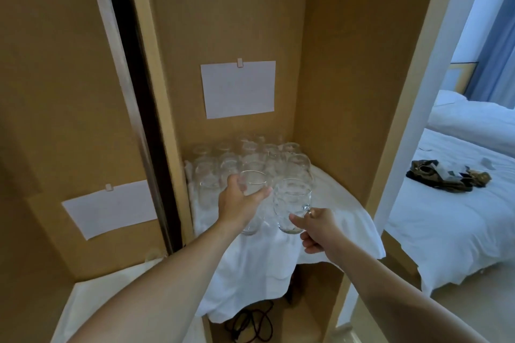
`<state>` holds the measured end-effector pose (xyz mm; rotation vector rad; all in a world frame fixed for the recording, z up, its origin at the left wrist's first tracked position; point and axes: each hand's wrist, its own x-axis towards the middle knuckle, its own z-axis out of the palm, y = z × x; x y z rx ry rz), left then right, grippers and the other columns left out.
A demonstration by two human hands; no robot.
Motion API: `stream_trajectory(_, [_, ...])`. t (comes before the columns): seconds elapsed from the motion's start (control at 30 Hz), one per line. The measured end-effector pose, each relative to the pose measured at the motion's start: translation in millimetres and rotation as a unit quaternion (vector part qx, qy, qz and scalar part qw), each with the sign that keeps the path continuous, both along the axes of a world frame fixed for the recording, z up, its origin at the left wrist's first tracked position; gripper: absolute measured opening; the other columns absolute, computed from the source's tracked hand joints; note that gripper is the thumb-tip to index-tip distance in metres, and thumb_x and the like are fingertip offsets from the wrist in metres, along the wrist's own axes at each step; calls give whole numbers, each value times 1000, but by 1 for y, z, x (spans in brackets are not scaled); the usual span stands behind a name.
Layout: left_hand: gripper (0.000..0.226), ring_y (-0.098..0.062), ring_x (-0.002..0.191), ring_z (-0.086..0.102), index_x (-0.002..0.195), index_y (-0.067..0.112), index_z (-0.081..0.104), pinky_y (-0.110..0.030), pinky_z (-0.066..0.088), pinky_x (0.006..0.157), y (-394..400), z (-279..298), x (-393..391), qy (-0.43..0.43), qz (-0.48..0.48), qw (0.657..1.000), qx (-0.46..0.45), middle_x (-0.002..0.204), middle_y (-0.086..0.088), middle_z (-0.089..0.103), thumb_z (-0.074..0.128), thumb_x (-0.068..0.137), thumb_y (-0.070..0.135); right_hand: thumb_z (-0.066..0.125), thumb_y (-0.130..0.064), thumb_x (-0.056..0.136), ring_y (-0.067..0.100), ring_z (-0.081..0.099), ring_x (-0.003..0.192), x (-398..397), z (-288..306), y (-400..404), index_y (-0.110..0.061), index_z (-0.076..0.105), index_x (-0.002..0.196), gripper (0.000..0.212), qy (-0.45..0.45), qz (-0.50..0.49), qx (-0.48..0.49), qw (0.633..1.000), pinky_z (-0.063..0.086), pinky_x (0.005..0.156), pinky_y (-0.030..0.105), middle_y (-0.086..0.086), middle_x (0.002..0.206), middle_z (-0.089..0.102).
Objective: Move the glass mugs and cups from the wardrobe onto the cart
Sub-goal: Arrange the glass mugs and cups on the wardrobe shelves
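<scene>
Inside the wardrobe (348, 64), on a shelf draped with a white cloth (328, 203), stands a cluster of glass mugs and cups (237, 159). My left hand (239, 200) curls around a near glass cup (252, 184) from its left side. My right hand (320, 228) pinches the handle of a glass mug (291, 203) just right of it. A white paper sheet (238, 89) hangs on the far wall. To the right lies a bed (459, 217).

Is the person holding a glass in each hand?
Yes, the left hand grips a clear glass around its body, and the right hand holds a glass mug by its handle.
</scene>
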<state>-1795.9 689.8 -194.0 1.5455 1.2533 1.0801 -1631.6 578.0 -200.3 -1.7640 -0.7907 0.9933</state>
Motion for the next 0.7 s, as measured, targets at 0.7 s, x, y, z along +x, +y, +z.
stream_trajectory(0.7, [79, -11, 105, 56, 124, 35, 40, -21, 44, 78, 53, -83, 81, 37, 126, 991, -37, 119, 7, 58, 91, 66, 52, 81, -42, 83, 20, 63, 55, 98, -83, 107, -10, 52, 79, 43, 43, 140, -24, 989, 62, 60, 33, 9, 64, 65])
